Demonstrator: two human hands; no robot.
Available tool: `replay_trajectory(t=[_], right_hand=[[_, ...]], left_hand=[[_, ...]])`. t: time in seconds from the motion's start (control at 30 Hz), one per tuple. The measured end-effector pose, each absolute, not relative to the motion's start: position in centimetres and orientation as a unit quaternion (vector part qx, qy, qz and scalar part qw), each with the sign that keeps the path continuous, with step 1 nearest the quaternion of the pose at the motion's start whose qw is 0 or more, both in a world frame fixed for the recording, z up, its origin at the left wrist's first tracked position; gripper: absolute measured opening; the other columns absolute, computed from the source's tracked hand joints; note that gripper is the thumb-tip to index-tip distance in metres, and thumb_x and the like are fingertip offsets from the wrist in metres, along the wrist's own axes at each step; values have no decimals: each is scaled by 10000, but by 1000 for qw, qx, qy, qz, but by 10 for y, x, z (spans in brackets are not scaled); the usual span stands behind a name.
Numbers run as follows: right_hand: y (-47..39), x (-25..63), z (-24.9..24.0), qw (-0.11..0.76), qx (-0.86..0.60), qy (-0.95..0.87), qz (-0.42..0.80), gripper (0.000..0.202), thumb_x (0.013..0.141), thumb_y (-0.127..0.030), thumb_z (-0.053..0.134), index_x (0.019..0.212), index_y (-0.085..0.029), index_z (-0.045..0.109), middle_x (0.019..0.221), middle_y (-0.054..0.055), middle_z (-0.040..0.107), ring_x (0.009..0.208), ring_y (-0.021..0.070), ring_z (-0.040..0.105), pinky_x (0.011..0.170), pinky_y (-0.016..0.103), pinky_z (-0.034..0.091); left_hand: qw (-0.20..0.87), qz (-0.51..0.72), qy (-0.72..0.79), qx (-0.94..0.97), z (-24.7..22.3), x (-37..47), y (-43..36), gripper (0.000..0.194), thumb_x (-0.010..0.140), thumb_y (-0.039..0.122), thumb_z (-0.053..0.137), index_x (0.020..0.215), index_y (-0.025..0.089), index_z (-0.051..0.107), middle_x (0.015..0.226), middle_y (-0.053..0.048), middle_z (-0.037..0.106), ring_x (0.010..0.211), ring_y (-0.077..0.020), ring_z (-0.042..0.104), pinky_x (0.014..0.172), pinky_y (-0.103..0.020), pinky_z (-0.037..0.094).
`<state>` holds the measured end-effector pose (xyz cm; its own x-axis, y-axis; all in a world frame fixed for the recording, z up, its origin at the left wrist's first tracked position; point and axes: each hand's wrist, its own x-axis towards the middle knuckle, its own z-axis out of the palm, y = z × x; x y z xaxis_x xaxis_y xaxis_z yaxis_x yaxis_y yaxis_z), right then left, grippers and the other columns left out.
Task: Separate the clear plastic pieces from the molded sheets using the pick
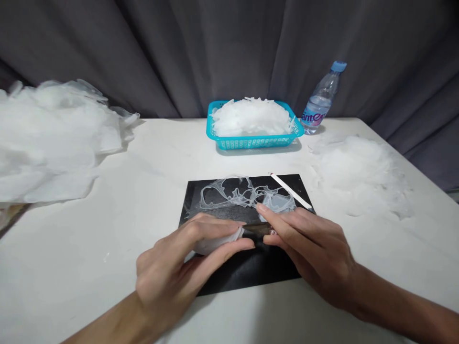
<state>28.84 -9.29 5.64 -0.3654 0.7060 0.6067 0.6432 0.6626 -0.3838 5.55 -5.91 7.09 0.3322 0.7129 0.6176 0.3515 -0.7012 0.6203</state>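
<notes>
Blade [258,229] at stack's edge [238,234]; basket [255,142] apart

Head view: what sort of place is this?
Probably a small handwork station: a white table, a black mat lying on it, and a basket heaped with white pieces.

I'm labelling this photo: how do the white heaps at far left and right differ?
The left heap stands taller; the right heap lies lower. The left heap shows broad, flat sheets, while the right heap looks wispy. The picture's edge cuts off the left heap; the right heap is wholly in view. Both are whitish.
</notes>
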Motion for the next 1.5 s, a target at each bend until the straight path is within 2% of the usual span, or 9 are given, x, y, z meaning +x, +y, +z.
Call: replay_trajectory(t=[0.17,0.3,0.5,0.6,0.7,0.83,1.0,1.33,1.5], right_hand=[[-93,288,58,388,-410,-824,37,521,1035,-107,588,1543,-134,477,1037,52,756,835,149,672,767,299,546],[-93,288,60,382,-412,-826,42,457,1036,-102,580,1490,-117,526,1065,67,768,864,157,691,778,298,555],[-90,293,63,379,-446,-802,117,372,1088,-203,506,1450,-199,594,1049,37,787,884,145,714,797,274,576],[-88,297,63,348,-457,-809,127,377,1098,-256,497,1459,-212,597,1113,49,790,937,154,720,832,288,583],[-87,298,63,334,-452,-818,127,392,1105,-280,489,1482,-217,576,1095,44,790,907,154,708,827,298,581],[-87,296,64,337,-433,-825,135,390,1107,-259,495,1486,-195,561,1042,28,784,881,138,688,818,279,567],[-86,294,66,342,-419,-830,135,374,1100,-237,517,1459,-149,577,1051,29,780,891,129,685,820,271,556],[-83,294,65,331,-451,-822,106,343,1106,-234,482,1397,-146,643,1088,51,794,937,157,724,850,292,575],[-72,297,46,375,-474,-792,85,328,1089,-218,512,1366,-137,667,1129,78,792,968,190,731,893,326,585]], left_hand=[[208,476,331,788,72,54,-59,263,841,217,871,1066,225,736,899,27,814,779,-186,803,684,-280,694],[210,468,343,787,73,54,-60,246,856,228,859,1070,256,739,900,40,814,790,-194,804,679,-300,699],[193,468,337,794,72,54,-57,263,842,216,870,1068,251,740,903,28,820,770,-208,810,654,-317,696],[181,470,328,799,71,55,-56,269,845,206,866,1075,256,735,891,30,820,751,-207,809,628,-314,693],[165,471,334,799,71,55,-57,265,848,220,867,1072,256,729,878,29,810,746,-203,805,612,-302,691],[159,459,341,805,71,55,-57,215,887,250,832,1065,250,713,888,23,806,769,-199,806,629,-293,696],[155,460,333,809,69,55,-56,242,882,237,835,1088,248,708,895,18,809,776,-201,804,642,-303,700],[181,457,335,804,66,53,-55,267,864,213,850,1093,267,723,898,25,805,776,-199,801,663,-311,685],[215,457,354,787,59,50,-55,290,829,230,882,1074,261,731,952,37,818,820,-167,799,766,-259,660]])
